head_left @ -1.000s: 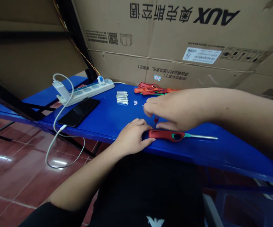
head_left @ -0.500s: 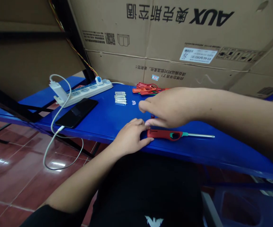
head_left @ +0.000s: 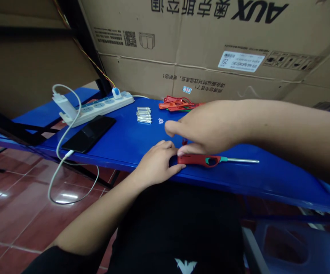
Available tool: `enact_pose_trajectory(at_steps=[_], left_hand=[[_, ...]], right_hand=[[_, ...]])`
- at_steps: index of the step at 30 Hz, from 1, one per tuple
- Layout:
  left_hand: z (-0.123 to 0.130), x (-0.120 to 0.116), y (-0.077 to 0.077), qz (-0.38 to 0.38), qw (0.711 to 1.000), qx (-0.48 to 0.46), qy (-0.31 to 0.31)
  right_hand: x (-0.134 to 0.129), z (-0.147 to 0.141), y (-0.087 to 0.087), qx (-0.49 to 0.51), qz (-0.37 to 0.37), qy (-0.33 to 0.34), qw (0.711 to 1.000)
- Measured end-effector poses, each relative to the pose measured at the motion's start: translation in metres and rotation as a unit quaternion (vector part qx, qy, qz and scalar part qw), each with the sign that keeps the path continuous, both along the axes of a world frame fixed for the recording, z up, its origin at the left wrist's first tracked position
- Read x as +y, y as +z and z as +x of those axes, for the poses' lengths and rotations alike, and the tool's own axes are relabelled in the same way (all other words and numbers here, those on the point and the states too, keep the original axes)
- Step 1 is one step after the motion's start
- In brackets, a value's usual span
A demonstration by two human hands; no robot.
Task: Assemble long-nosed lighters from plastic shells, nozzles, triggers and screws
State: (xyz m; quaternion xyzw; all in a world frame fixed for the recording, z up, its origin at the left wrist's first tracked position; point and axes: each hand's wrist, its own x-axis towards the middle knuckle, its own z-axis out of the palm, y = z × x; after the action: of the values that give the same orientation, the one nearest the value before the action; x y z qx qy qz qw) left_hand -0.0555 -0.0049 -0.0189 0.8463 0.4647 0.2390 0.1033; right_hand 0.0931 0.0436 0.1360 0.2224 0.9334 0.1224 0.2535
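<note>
A red stick lighter with a green trigger area and a long thin metal tube lies on the blue tabletop near its front edge, tube pointing right. My left hand grips the handle end between thumb and fingers. Over that same end reaches my right hand, its thumb touching the lighter's top side. Its index finger is held apart from the thumb, and the other fingers are mostly hidden. A small dark red piece shows just behind the right thumb.
Behind my hands lie several red lighter shells, a row of clear-and-metal cylinders and tiny pale pieces. To the left are a black phone on a white cable and a power strip. A large cardboard box walls the back.
My right thumb has come down slightly onto the lighter's handle end. My left hand keeps its hold. The whole view has shifted a little.
</note>
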Motion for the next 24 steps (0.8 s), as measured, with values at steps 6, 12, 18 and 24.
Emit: enact_pose_trajectory(at_steps=[6, 12, 18, 24], left_hand=[[-0.0002, 0.0, 0.0015, -0.006, 1.0, -0.002, 0.0], [-0.0003, 0.0003, 0.0003, -0.006, 1.0, 0.002, -0.004], [0.0, -0.0002, 0.0006, -0.001, 1.0, -0.002, 0.0], [0.0, -0.0006, 0.0006, -0.008, 1.0, -0.015, -0.002]], right_hand=[[0.0008, -0.001, -0.0019, -0.003, -0.008, 0.012, 1.0], [-0.0037, -0.0049, -0.0031, -0.008, 0.073, 0.004, 0.997], [-0.0061, 0.0009, 0.0, -0.004, 0.002, -0.019, 1.0], [-0.0056, -0.0082, -0.0036, 0.0, 0.054, -0.026, 0.998]])
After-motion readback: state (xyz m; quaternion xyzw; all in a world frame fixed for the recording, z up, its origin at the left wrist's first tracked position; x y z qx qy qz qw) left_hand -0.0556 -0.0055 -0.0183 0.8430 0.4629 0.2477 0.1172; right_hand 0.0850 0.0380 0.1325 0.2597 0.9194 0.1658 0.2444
